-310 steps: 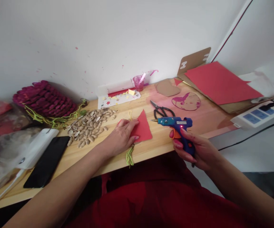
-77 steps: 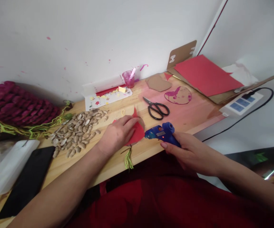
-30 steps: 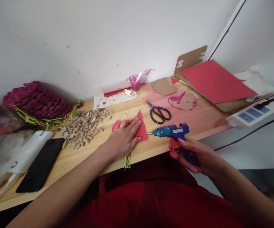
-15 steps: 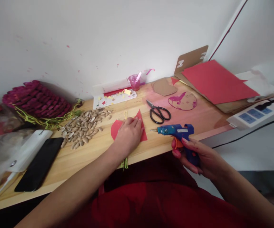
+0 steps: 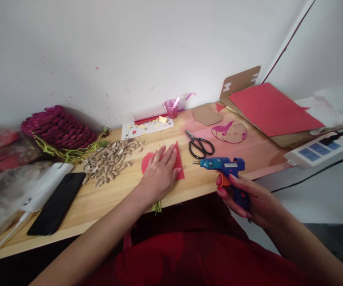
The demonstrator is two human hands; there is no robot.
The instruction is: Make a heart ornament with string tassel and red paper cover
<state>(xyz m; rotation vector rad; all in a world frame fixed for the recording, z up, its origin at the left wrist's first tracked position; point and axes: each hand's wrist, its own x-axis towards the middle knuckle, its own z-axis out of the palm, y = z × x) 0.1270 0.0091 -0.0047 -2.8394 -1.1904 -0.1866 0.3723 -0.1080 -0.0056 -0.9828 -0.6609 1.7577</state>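
My left hand [image 5: 160, 171] lies flat with fingers spread on a piece of red paper [image 5: 179, 170] near the table's front edge. The hand hides much of the paper; a rounded part shows on its left and a pointed corner on its right. A yellow loop [image 5: 160, 145] sticks out above the paper, and green strands [image 5: 157, 207] hang out below my wrist. In my right hand [image 5: 250, 196] is a blue glue gun [image 5: 223, 165], a finger at its orange trigger. The metal nozzle points left, toward the red paper. Black-handled scissors [image 5: 200, 146] lie just beyond the gun.
Pistachio-like shells [image 5: 108, 163] form a pile on the left, beside a purple layered piece [image 5: 58, 129], a black phone [image 5: 57, 204] and a white power bank [image 5: 50, 186]. Cardboard hearts [image 5: 230, 132], red sheets [image 5: 274, 109] and a power strip [image 5: 317, 153] are to the right. A pink cup [image 5: 170, 109] stands behind.
My left hand's fingers have gone from curled to spread flat on the red paper. My right hand still holds the glue gun in nearly the same place. The view has shifted slightly.
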